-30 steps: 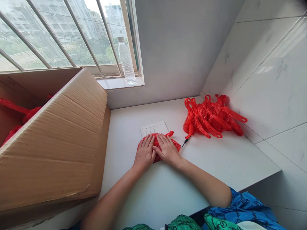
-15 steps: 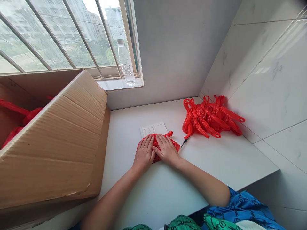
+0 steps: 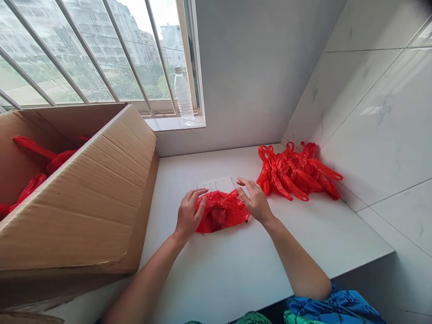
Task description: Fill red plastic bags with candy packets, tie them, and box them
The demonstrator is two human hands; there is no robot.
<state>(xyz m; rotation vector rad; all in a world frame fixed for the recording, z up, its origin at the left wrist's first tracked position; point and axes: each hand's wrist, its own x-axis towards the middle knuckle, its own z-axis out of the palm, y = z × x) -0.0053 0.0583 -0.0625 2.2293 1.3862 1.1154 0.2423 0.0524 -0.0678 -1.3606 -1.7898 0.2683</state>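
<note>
A red plastic bag [image 3: 222,211] lies crumpled on the white table [image 3: 216,265], a dark patch showing on its near side. At its left edge is my left hand [image 3: 189,213], open, fingers reaching over the bag's rim. My right hand [image 3: 254,200] is open beside its right end, fingers spread, not gripping it. Whether the fingertips touch the plastic I cannot tell. Behind the bag a sheet of paper with printed or written marks [image 3: 218,183] sticks out, partly covered.
Several red plastic bags [image 3: 293,173] with knotted handles sit in a row by the tiled wall. At left stands a large cardboard box [image 3: 91,202] with red bags inside. A clear water bottle [image 3: 184,99] stands on the windowsill, before a barred window.
Both hands were pressed flat on the red bag; they have lifted and parted to its two sides. The bag now looks looser and more spread. The view has shifted slightly.
</note>
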